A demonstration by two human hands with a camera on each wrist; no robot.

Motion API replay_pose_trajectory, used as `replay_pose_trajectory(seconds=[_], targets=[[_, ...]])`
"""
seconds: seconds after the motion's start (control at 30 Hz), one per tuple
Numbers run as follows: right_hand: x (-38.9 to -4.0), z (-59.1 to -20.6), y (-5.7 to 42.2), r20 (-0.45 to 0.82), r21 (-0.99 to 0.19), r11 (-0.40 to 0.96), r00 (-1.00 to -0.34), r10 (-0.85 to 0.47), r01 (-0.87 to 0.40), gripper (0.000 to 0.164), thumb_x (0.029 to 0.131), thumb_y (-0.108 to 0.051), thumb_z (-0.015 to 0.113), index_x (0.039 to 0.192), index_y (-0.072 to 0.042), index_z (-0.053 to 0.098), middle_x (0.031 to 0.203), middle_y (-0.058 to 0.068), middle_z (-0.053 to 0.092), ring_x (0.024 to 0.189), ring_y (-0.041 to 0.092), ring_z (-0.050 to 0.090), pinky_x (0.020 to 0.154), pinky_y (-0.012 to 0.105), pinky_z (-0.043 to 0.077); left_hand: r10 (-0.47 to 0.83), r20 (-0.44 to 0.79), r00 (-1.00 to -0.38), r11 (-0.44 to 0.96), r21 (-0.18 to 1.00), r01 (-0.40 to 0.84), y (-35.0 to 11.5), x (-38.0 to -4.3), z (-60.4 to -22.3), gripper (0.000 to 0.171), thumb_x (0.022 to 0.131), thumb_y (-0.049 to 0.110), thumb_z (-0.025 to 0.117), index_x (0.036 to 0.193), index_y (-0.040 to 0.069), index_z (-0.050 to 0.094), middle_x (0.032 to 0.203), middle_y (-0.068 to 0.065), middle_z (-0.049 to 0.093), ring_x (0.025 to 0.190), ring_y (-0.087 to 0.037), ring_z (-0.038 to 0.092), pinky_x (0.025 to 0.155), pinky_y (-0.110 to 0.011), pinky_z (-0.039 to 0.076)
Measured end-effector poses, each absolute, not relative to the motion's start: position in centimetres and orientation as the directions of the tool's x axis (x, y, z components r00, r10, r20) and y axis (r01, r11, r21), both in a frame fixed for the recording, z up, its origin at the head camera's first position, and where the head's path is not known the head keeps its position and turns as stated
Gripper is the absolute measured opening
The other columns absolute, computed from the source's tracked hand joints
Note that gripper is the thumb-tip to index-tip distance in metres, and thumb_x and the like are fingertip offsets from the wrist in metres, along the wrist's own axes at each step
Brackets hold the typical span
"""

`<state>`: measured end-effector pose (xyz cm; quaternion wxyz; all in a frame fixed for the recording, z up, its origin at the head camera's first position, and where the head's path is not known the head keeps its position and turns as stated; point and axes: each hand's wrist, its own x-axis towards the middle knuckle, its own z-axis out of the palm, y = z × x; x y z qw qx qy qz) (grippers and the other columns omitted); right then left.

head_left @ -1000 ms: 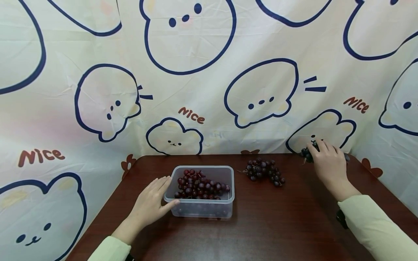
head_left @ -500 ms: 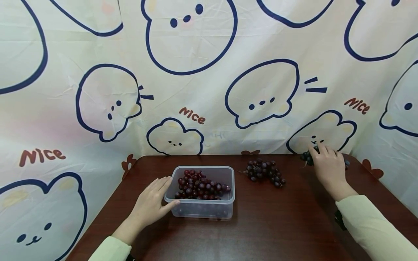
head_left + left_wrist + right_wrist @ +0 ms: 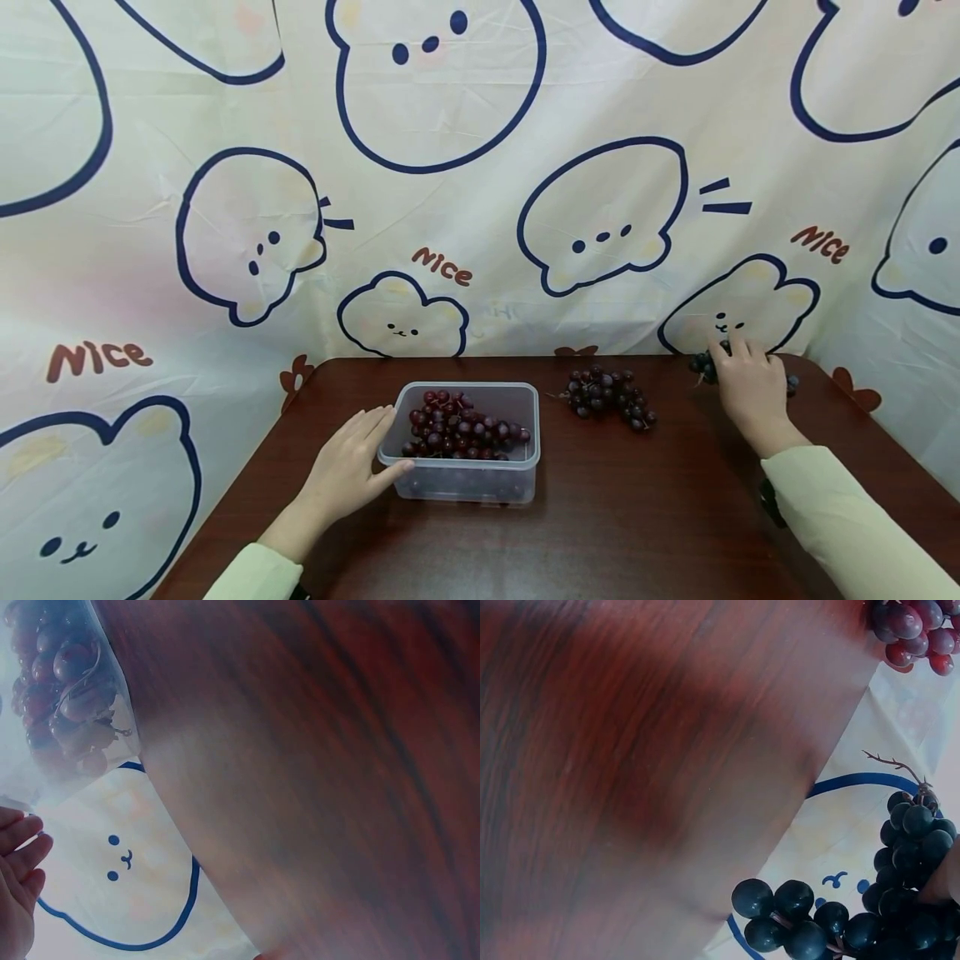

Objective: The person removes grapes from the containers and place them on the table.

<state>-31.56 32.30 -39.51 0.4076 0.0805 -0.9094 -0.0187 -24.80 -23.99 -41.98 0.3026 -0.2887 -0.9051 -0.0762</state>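
Observation:
In the head view my left hand (image 3: 341, 475) lies against the left side of a clear plastic container (image 3: 465, 486), fingers straight, thumb on its front rim. Inside the container rests a bunch of red grapes (image 3: 465, 429). Far to the right, my right hand (image 3: 752, 392) grips a bunch of black grapes (image 3: 702, 364) from above near the table's back edge. Much of that bunch is hidden under the hand. In the right wrist view, the black grapes (image 3: 907, 859) show with their bare stem, and part of a finger (image 3: 945, 881) presses among them.
A second bunch of dark red grapes (image 3: 607, 396) lies on the brown table (image 3: 600, 533) between the container and my right hand. Behind the table hangs a pale cloth (image 3: 480, 208) printed with cartoon faces.
My right hand has shifted slightly left and toward me, and the right end of the black grapes hangs a little lower. My left hand and the container have stayed in place.

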Motion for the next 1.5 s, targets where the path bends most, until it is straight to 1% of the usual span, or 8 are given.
replay_pose_trajectory(seconds=[0.2, 0.4, 0.6, 0.73, 0.93, 1.03, 1.3, 1.5], targets=[[-31.9, -39.8, 32.1, 0.713, 0.071, 0.99, -0.688, -0.138, -0.126, 0.033, 0.081, 0.009, 0.068, 0.113, 0.004, 0.063, 0.12, 0.034, 0.053, 0.097, 0.052, 0.054, 0.061, 0.064, 0.045, 0.465, 0.58, -0.669, 0.832, -0.029, 0.554, -23.9, -24.7, -41.9, 0.08, 0.085, 0.061, 0.062, 0.132, -0.004, 0.057, 0.132, -0.018, 0.058, 0.123, -0.033, 0.053, 0.106, -0.05, 0.037], [-31.9, -39.9, 31.9, 0.665, 0.034, 0.993, -0.74, -0.104, -0.109, 0.033, 0.081, 0.011, 0.066, 0.113, 0.005, 0.061, 0.114, 0.034, 0.051, 0.096, 0.053, 0.053, 0.058, 0.063, 0.044, 0.468, 0.581, -0.666, 0.83, -0.03, 0.557, -23.9, -24.6, -41.8, 0.08, 0.086, 0.06, 0.062, 0.132, -0.005, 0.057, 0.132, -0.019, 0.058, 0.123, -0.034, 0.053, 0.106, -0.05, 0.037], [-32.3, -40.2, 31.9, 0.666, 0.028, 0.993, -0.738, -0.105, -0.116, 0.03, 0.081, 0.012, 0.065, 0.11, 0.007, 0.059, 0.104, 0.034, 0.051, 0.086, 0.052, 0.053, 0.052, 0.059, 0.042, 0.473, 0.579, -0.664, 0.828, -0.034, 0.56, -23.9, -24.6, -41.7, 0.079, 0.087, 0.06, 0.061, 0.131, -0.005, 0.057, 0.131, -0.019, 0.058, 0.122, -0.034, 0.053, 0.106, -0.05, 0.037], [-32.6, -40.4, 31.9, 0.664, 0.021, 0.993, -0.741, -0.099, -0.114, 0.027, 0.083, 0.012, 0.063, 0.108, 0.008, 0.058, 0.099, 0.034, 0.049, 0.081, 0.052, 0.052, 0.05, 0.06, 0.042, 0.472, 0.582, -0.662, 0.827, -0.034, 0.561, -23.9, -24.6, -41.7, 0.08, 0.087, 0.06, 0.061, 0.131, -0.005, 0.057, 0.131, -0.019, 0.058, 0.122, -0.034, 0.053, 0.106, -0.05, 0.037], [-32.9, -40.7, 31.6, 0.602, 0.02, 0.996, -0.794, -0.08, -0.085, 0.019, 0.085, 0.009, 0.062, 0.103, 0.009, 0.054, 0.091, 0.034, 0.048, 0.073, 0.052, 0.053, 0.05, 0.06, 0.044, 0.472, 0.588, -0.657, 0.826, -0.036, 0.562, -23.9, -24.7, -41.8, 0.081, 0.086, 0.061, 0.062, 0.131, -0.005, 0.057, 0.131, -0.019, 0.058, 0.122, -0.034, 0.054, 0.105, -0.051, 0.038], [-33.1, -40.9, 31.4, 0.581, 0.03, 0.997, -0.81, -0.079, -0.076, 0.018, 0.085, 0.009, 0.063, 0.101, 0.01, 0.054, 0.09, 0.035, 0.049, 0.072, 0.052, 0.053, 0.05, 0.059, 0.045, 0.471, 0.583, -0.662, 0.828, -0.034, 0.56, -23.9, -24.6, -41.8, 0.081, 0.086, 0.062, 0.061, 0.132, -0.004, 0.057, 0.131, -0.018, 0.058, 0.122, -0.033, 0.054, 0.105, -0.051, 0.038], [-33.3, -41.3, 30.8, 0.6, 0.048, 0.995, -0.794, -0.097, -0.085, 0.017, 0.085, 0.009, 0.063, 0.1, 0.011, 0.056, 0.09, 0.036, 0.051, 0.07, 0.051, 0.054, 0.05, 0.059, 0.045, 0.465, 0.585, -0.665, 0.83, -0.026, 0.558, -23.8, -24.5, -41.8, 0.08, 0.085, 0.061, 0.062, 0.132, -0.005, 0.057, 0.131, -0.019, 0.058, 0.121, -0.034, 0.054, 0.105, -0.051, 0.038], [-33.3, -41.3, 30.4, 0.556, 0.055, 0.996, -0.826, -0.093, -0.075, 0.023, 0.087, 0.009, 0.061, 0.109, 0.011, 0.057, 0.095, 0.037, 0.051, 0.074, 0.051, 0.055, 0.052, 0.058, 0.047, 0.469, 0.588, -0.659, 0.827, -0.029, 0.562, -23.8, -24.6, -41.8, 0.081, 0.087, 0.062, 0.059, 0.132, -0.005, 0.057, 0.131, -0.019, 0.058, 0.122, -0.034, 0.054, 0.105, -0.051, 0.038]])
